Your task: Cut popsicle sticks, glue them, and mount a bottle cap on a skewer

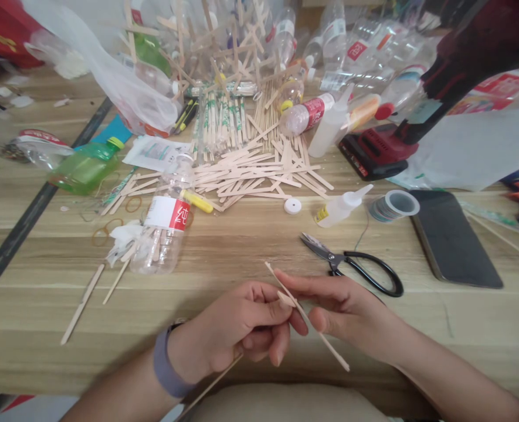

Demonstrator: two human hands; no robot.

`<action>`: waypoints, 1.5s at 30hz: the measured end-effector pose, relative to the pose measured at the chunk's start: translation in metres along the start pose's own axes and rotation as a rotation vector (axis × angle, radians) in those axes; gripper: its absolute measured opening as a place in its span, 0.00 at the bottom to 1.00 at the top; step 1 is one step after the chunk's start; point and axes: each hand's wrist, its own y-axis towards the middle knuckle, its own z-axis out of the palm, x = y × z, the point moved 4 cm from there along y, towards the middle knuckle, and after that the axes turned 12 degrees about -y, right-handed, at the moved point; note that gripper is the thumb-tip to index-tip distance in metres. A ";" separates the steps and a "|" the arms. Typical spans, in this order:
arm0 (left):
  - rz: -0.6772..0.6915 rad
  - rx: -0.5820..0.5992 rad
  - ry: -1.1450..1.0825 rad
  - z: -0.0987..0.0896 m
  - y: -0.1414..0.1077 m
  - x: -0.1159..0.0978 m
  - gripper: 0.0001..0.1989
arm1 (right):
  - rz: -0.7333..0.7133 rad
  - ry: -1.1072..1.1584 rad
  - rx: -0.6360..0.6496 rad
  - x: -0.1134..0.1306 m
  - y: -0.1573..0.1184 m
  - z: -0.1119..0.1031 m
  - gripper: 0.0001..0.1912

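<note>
My left hand (254, 319) is closed in a pinch on crossed wooden sticks, a short end (286, 299) showing at the thumb tip. A narrow wooden stick (329, 346) slants across it, from upper left to lower right. My right hand (351, 310) has its index finger and thumb on this slanting stick, steadying it from the right. Below my left hand a thin wooden rod (210, 384) runs down to the lap; whether the hand holds it is hidden. Black-handled scissors (342, 258) lie just beyond my right hand, blades partly open.
Behind lie a pile of loose wooden sticks (254, 173), a clear bottle (165, 234), a green bottle (85, 167), a glue bottle (342, 206), a thread spool (393, 206) and a phone (455, 237). A red-black power drill (382, 146) stands at right. A single stick (82, 305) lies left.
</note>
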 end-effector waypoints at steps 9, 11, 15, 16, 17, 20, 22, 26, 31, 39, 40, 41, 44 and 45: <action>-0.005 0.008 0.003 -0.001 -0.001 0.001 0.15 | 0.012 -0.030 0.001 0.001 -0.001 0.000 0.30; -0.004 0.003 0.009 0.000 -0.001 0.001 0.15 | 0.015 -0.027 -0.001 0.001 -0.001 0.000 0.30; -0.012 0.000 0.001 0.000 -0.001 0.000 0.15 | 0.006 0.023 0.003 -0.001 0.000 0.001 0.28; -0.014 -0.004 0.000 0.000 0.000 0.000 0.15 | 0.000 0.033 0.004 -0.001 0.000 0.001 0.27; -0.017 -0.008 -0.002 0.000 0.000 0.000 0.15 | -0.005 0.040 0.006 -0.001 0.000 0.001 0.27; -0.015 -0.011 0.004 -0.001 0.000 0.000 0.15 | -0.018 0.035 0.006 -0.001 -0.001 0.001 0.26; -0.016 -0.012 0.011 -0.001 0.000 0.001 0.14 | -0.021 0.025 0.005 -0.001 -0.001 0.001 0.26; -0.021 -0.015 0.021 -0.002 -0.001 0.001 0.14 | -0.007 0.007 -0.014 -0.002 -0.002 0.001 0.27; -0.022 -0.016 0.031 0.000 -0.001 0.000 0.15 | -0.013 -0.021 -0.031 -0.001 -0.001 0.001 0.28; -0.027 -0.024 0.024 -0.001 -0.001 0.002 0.14 | -0.007 0.025 -0.015 0.000 -0.002 0.001 0.27; -0.025 -0.021 0.022 -0.002 -0.001 0.002 0.14 | -0.004 0.025 -0.020 -0.001 -0.002 0.001 0.27; -0.024 -0.018 0.022 -0.002 -0.001 0.002 0.14 | -0.005 0.027 -0.022 -0.001 -0.002 0.001 0.27; -0.017 -0.010 0.024 -0.002 0.000 0.002 0.14 | 0.005 0.027 -0.019 -0.001 -0.002 0.002 0.28; -0.015 -0.009 0.024 -0.002 0.000 0.002 0.14 | 0.008 0.026 -0.014 -0.001 -0.002 0.002 0.28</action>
